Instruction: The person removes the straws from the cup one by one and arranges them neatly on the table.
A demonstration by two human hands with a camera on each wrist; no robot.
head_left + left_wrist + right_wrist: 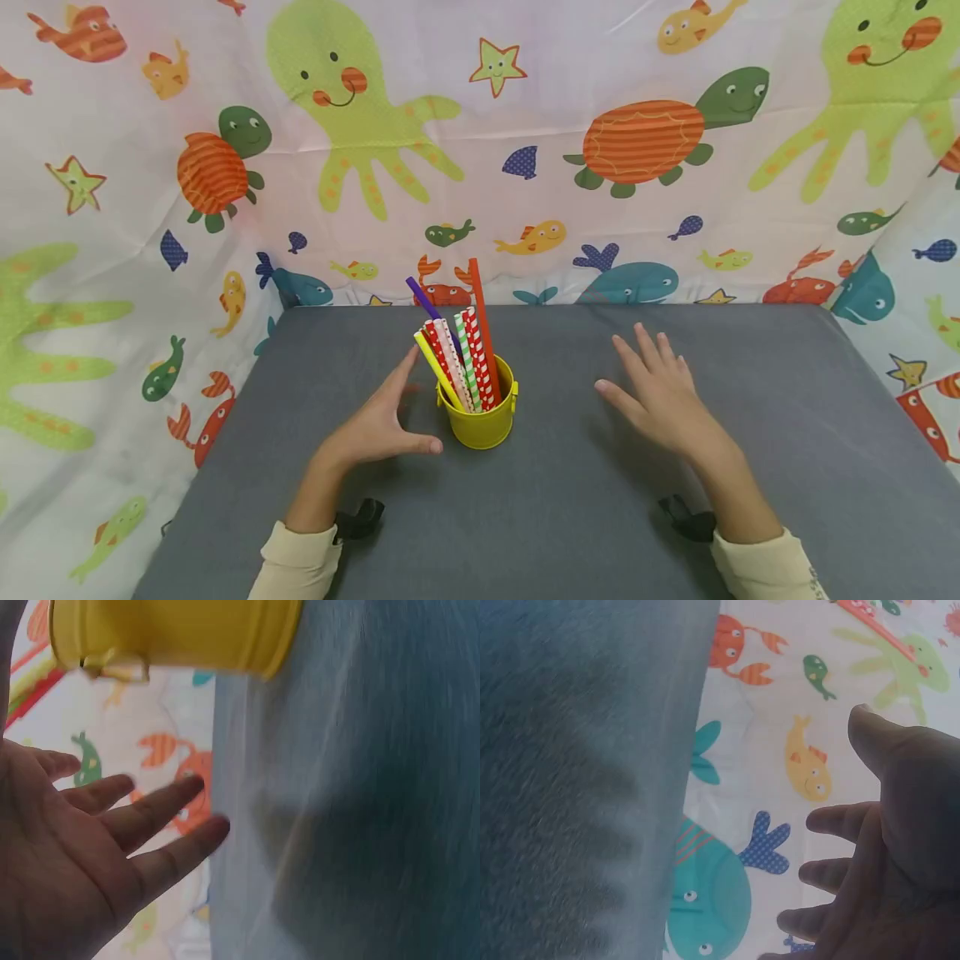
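A small yellow bucket (482, 429) stands upright on the grey table, holding several straws (468, 358), striped and plain, plus a purple stick and a tall orange one (483, 325). Just left of the bucket is the left hand (375, 425), thumb and fingers spread apart, holding nothing. In the left wrist view the bucket (180, 630) appears above the left hand (97, 847), with a gap between them. The right hand (667, 408) is held over the table to the right of the bucket, fingers spread and empty; the right wrist view shows this hand (885, 847) too.
The grey table (555, 517) reaches back to a white cloth (510, 192) printed with sea animals, which also hangs at the left and right sides. A black strap (360, 518) is on the left wrist and another (688, 518) on the right.
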